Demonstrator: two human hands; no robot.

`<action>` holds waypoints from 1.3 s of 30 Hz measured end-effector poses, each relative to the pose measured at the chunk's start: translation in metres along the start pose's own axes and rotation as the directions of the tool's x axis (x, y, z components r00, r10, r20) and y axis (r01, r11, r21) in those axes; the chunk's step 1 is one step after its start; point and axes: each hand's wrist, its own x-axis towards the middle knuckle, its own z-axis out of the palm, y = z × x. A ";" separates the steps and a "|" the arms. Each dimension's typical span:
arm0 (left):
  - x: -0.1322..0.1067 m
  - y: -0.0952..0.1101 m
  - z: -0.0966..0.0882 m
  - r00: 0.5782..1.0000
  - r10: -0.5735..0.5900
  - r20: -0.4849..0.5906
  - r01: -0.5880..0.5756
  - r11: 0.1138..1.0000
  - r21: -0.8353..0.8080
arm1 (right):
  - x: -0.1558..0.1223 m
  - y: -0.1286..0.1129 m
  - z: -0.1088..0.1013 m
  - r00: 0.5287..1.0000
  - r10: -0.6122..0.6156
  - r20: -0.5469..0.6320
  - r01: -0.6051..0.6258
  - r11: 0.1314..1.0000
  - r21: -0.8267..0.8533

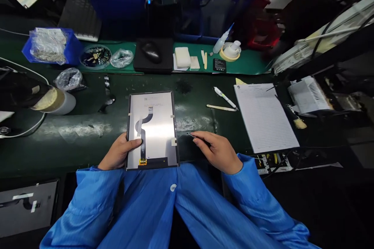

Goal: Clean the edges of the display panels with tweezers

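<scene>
My left hand (117, 152) grips the left edge of a tablet display panel (159, 132), thumb on top near the dark ribbon cable. The panel's silvery back faces up, and its lower end is close to my blue coat. A dark flex cable (143, 140) curves down the panel to a gold connector at the bottom. My right hand (217, 151), to the right of the panel, is closed in a pinch on tweezers (190, 135). Only their thin metal tip shows, pointing left and apart from the panel; the rest is hidden by my fingers.
Right of the panel lie a white pen (224, 98), a thin stick (221, 107) and a clipboard with paper (265, 118). A loose flex cable (107, 95) and a white tub (62, 102) are at left. Another panel (26, 212) lies lower left. Blue bins (119, 0) stand behind.
</scene>
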 end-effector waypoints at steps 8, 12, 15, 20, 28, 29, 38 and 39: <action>-0.006 -0.006 0.003 0.994 0.029 -0.104 -0.019 0.996 0.092 | 0.023 0.002 -0.002 0.994 0.040 -0.100 -0.042 0.999 -0.018; -0.013 -0.010 -0.002 0.987 0.043 -0.152 -0.012 0.980 0.199 | 0.049 0.011 -0.005 0.990 0.080 -0.112 -0.081 0.997 -0.005; -0.016 -0.010 -0.003 0.986 0.045 -0.163 -0.009 0.976 0.217 | 0.076 0.021 -0.004 0.987 0.082 -0.135 -0.075 0.996 0.054; -0.012 -0.009 0.000 0.989 0.057 -0.134 -0.009 0.943 0.334 | 0.119 0.040 0.007 0.985 0.091 -0.144 -0.072 0.989 0.129; -0.002 -0.005 -0.006 0.996 0.038 -0.085 0.004 0.894 0.448 | 0.130 0.059 0.012 0.977 0.126 -0.171 -0.094 0.979 0.183; -0.002 -0.005 -0.007 0.996 0.039 -0.085 0.004 0.893 0.451 | 0.130 0.060 0.011 0.975 0.133 -0.177 -0.100 0.978 0.185; 0.002 -0.015 -0.013 0.995 0.052 -0.085 -0.006 0.885 0.465 | 0.135 0.064 0.006 0.966 0.183 -0.182 -0.157 0.977 0.146; 0.002 -0.015 -0.014 0.996 0.044 -0.077 -0.004 0.889 0.457 | 0.135 0.064 0.006 0.966 0.186 -0.181 -0.163 0.977 0.136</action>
